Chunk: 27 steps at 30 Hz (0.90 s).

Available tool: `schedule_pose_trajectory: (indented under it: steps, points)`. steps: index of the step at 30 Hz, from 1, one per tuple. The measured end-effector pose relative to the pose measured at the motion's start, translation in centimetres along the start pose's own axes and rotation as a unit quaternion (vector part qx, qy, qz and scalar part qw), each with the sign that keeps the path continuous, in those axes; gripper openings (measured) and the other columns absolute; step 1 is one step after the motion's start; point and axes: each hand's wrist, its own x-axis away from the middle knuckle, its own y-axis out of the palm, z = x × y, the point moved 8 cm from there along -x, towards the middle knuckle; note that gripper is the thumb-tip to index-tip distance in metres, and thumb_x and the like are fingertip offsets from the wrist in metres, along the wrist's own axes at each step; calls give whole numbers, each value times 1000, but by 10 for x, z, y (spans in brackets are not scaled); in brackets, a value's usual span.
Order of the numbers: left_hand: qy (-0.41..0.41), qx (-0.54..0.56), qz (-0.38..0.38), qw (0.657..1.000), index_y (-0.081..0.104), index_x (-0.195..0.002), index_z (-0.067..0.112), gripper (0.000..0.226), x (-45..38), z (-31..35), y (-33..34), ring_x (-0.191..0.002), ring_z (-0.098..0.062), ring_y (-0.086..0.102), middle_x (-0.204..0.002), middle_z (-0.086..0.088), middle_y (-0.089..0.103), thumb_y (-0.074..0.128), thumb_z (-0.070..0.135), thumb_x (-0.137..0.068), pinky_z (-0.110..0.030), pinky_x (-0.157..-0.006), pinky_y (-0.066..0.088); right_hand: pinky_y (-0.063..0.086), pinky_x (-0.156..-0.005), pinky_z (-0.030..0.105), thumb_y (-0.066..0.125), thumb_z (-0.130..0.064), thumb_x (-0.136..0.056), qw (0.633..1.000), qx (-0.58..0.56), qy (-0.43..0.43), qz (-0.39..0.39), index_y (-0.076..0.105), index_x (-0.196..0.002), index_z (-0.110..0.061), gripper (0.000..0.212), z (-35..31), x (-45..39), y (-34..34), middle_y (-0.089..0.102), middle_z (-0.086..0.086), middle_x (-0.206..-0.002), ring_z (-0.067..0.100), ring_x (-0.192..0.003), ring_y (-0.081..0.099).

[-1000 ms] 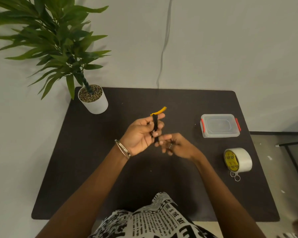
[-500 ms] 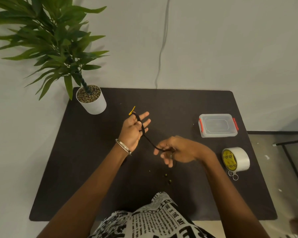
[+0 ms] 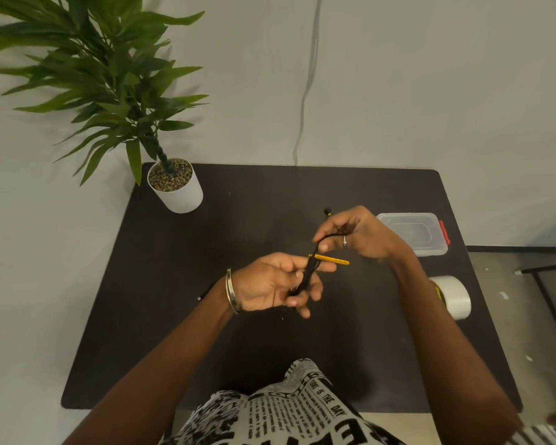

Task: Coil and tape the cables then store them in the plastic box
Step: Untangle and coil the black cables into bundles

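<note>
A thin black cable (image 3: 309, 273) with a yellow end piece (image 3: 331, 259) runs between both hands above the dark table (image 3: 174, 300). My left hand (image 3: 270, 284) holds the looped strands across its palm and fingers. My right hand (image 3: 355, 232) is raised to the upper right and pinches the cable's far part; a small black tip (image 3: 327, 211) sticks out above it. The clear plastic box (image 3: 421, 234) with red latches stands closed behind my right hand. A roll of white tape (image 3: 453, 297) lies on its side at the right, partly hidden by my right forearm.
A potted plant in a white pot (image 3: 177, 187) stands at the table's back left corner. A grey cord (image 3: 305, 91) hangs down the wall behind the table. Floor and a dark frame show at the far right.
My right hand has swung up from below the left hand to the upper right, carrying the cable over. My left hand has turned and moved right, and the yellow end now points right.
</note>
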Motion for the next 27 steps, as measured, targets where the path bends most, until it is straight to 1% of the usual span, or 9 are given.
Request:
schedule_pose_trajectory:
  steps: [5,8,11,14,18,21,23,25,27]
  points:
    - [59,101,33,993,31,-137,-9,56,0,18,-4,-50,-5,29,-71,-1,45,51,17,-91,-24,-56,43,48,-57,21,59,2,-87,989,-123,10,80,76,-92,-19,28,32,6,14,72,1,-77,17,-67,61]
    - [136,155,100,973,31,-136,-9,52,-1,33,-19,-46,-3,33,-65,3,43,44,16,-92,-21,-51,42,41,-51,22,57,-14,-90,984,-152,38,87,72,-93,-13,15,50,8,40,63,2,-69,10,-54,48]
    - [214,177,195,941,36,-135,-4,49,6,47,-44,-46,-3,35,-65,4,44,35,20,-92,-20,-51,42,42,-50,22,53,-13,-96,986,-128,91,56,67,-104,-6,17,62,15,70,60,0,-68,10,-50,43]
    - [239,184,266,916,38,-132,0,50,15,49,-66,-49,-5,37,-70,3,47,43,26,-90,-22,-54,43,46,-54,22,48,-8,-98,994,-45,101,-5,62,-115,-7,22,53,22,90,57,1,-72,9,-53,48]
    - [191,108,360,907,42,-112,8,16,16,37,-76,-48,-7,37,-76,-2,48,38,13,-97,-24,-54,41,49,-69,21,52,0,-92,981,182,49,-37,64,-108,-7,22,31,17,89,67,3,-86,5,-71,61]
    - [110,40,391,913,40,-101,11,14,12,23,-74,-47,-6,36,-76,-3,48,29,2,-100,-22,-51,38,47,-76,33,58,-14,-90,929,368,-20,-37,68,-101,-13,15,11,12,79,70,5,-95,21,-87,62]
    - [71,23,382,921,40,-100,9,17,9,14,-73,-48,-6,37,-71,-3,54,28,-2,-99,-21,-48,38,48,-81,35,62,-15,-86,921,387,-49,-22,70,-107,-22,23,0,9,69,70,0,-102,19,-94,62]
    - [46,14,363,931,42,-103,6,17,8,8,-72,-48,-6,39,-60,1,59,28,-4,-98,-20,-46,37,50,-79,34,66,-12,-83,932,358,-57,-30,71,-105,-28,27,-4,8,61,69,-5,-99,8,-88,59]
    - [35,-2,344,938,46,-104,2,19,8,5,-71,-51,-7,41,-61,-1,55,30,-6,-97,-19,-46,36,49,-76,24,69,-8,-80,936,344,-66,-42,73,-102,-28,29,-9,6,57,69,-8,-95,0,-83,57]
